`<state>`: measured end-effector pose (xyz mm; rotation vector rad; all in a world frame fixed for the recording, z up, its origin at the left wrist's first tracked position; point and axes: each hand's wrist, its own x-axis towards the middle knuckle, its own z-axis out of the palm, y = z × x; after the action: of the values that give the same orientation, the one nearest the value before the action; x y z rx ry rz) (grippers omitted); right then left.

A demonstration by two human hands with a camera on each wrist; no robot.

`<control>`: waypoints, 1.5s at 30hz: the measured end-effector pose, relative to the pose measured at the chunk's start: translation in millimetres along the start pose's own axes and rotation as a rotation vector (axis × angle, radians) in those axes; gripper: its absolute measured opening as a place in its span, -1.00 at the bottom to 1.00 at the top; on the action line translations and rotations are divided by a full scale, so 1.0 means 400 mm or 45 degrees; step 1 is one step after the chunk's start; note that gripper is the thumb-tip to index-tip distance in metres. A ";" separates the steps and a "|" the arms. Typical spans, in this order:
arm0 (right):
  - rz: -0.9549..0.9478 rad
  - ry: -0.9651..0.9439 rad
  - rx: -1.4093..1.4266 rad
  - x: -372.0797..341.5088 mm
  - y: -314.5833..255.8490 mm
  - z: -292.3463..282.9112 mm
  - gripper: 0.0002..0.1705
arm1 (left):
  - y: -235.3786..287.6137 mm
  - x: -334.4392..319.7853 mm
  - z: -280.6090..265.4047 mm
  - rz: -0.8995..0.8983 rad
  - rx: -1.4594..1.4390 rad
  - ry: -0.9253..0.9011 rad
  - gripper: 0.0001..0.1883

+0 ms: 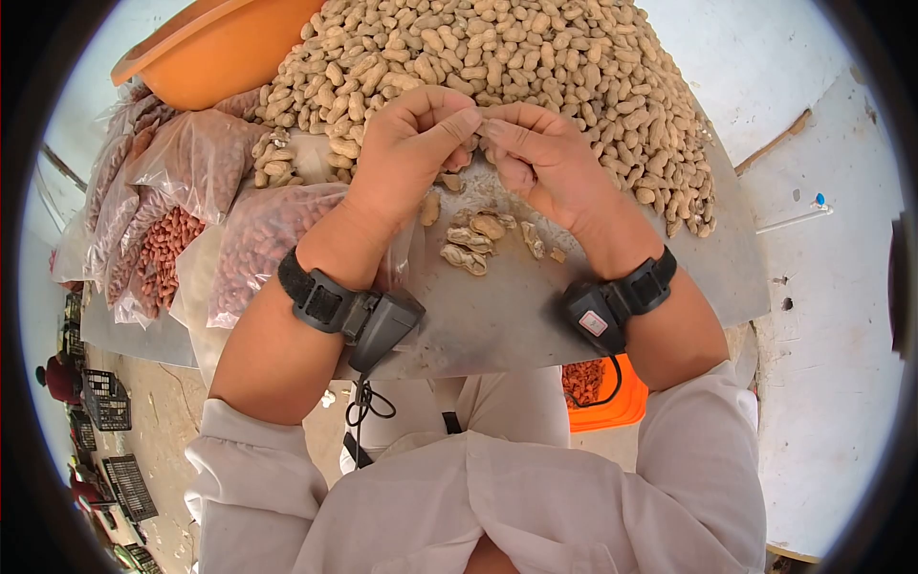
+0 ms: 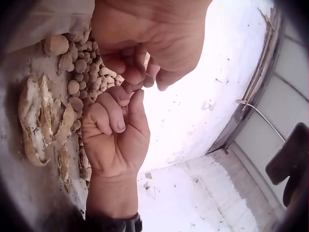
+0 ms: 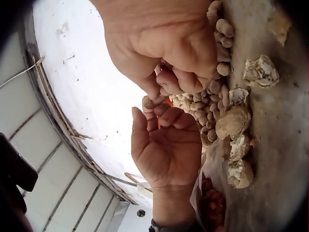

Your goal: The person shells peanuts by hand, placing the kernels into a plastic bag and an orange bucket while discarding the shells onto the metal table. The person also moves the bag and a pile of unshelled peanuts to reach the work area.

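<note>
In front of the peanut heap (image 1: 497,57), my left hand (image 1: 411,143) and right hand (image 1: 550,158) meet at the fingertips. Thumbs and forefingers of both pinch a small tan peanut (image 3: 151,102), mostly hidden by the fingers. The left wrist view shows the right hand (image 2: 116,130) below with its fingers curled in. Seen from the right wrist, the left hand (image 3: 166,145) has its palm turned to the camera. Under the hands, split peanut shells (image 1: 466,251) lie on the grey metal tabletop (image 1: 497,325).
Clear plastic bags of red peanut kernels (image 1: 277,239) stand at the left. An orange basin (image 1: 220,48) leans by the heap at the back left. Below the table edge is an orange container (image 1: 612,407) with reddish bits. Black crates (image 1: 129,488) are on the floor at far left.
</note>
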<state>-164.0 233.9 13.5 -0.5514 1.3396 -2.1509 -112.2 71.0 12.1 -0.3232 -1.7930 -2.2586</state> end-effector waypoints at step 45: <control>-0.582 0.210 -0.878 -0.019 0.019 0.050 -0.74 | -0.002 -0.011 0.033 -0.108 -0.015 0.085 -0.87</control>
<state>-144.4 222.3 14.7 -1.0433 2.2451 -2.0567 -108.0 84.4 12.8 -0.1745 -1.7932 -2.3086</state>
